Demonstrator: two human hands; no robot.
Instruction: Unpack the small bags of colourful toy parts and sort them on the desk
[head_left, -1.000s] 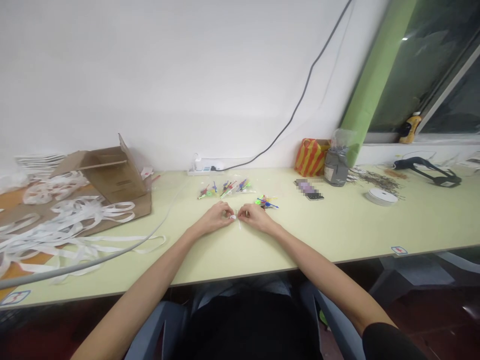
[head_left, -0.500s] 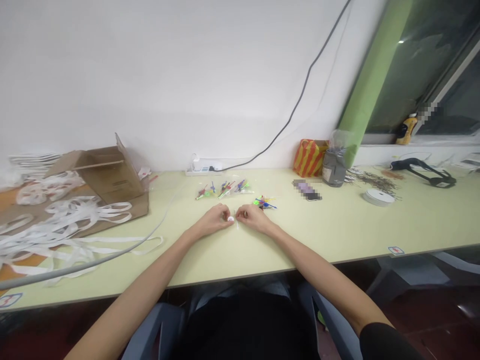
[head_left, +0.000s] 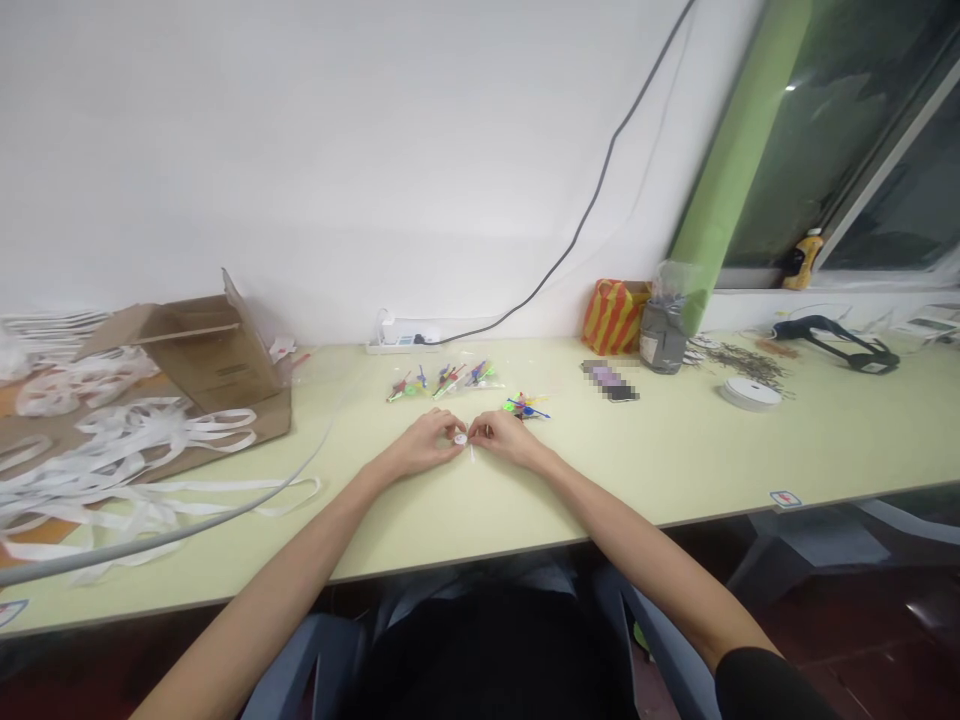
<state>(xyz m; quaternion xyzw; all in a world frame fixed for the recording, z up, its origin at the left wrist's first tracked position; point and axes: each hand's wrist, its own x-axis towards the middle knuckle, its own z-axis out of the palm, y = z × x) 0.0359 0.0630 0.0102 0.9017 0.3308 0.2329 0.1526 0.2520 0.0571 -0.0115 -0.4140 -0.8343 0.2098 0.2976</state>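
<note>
- The left hand (head_left: 426, 443) is curled, its thumb and fingertips closed in a pinch on a small white disc (head_left: 460, 439), round and smooth-looking, which sits right at the fingertips facing the right hand.
- The right hand (head_left: 506, 440) is likewise curled, thumb and forefinger brought together at a thin white strip (head_left: 472, 455) that hangs just below its fingertips; whether strip and disc touch is too small to tell.
- Both hands are close together, low over the pale yellow-green, smooth tabletop (head_left: 540, 510).
- Just beyond the right hand lies a small heap of glossy coloured plastic pieces (head_left: 527, 406), one a slim blue bar.
- Past the left hand, more coloured pieces lie inside clear, crinkled plastic bags (head_left: 450, 381).
- Well to the left of the hands, flat white ribbon (head_left: 142, 440) spreads in loose, tangled loops, in front of an open brown cardboard box (head_left: 214, 350) with angular flaps.
- Well to the right of the hands lie a flat, round white roll (head_left: 750, 393) and, farther back, a red-and-yellow striped bag (head_left: 615, 318) beside a grey container (head_left: 663, 342).
</note>
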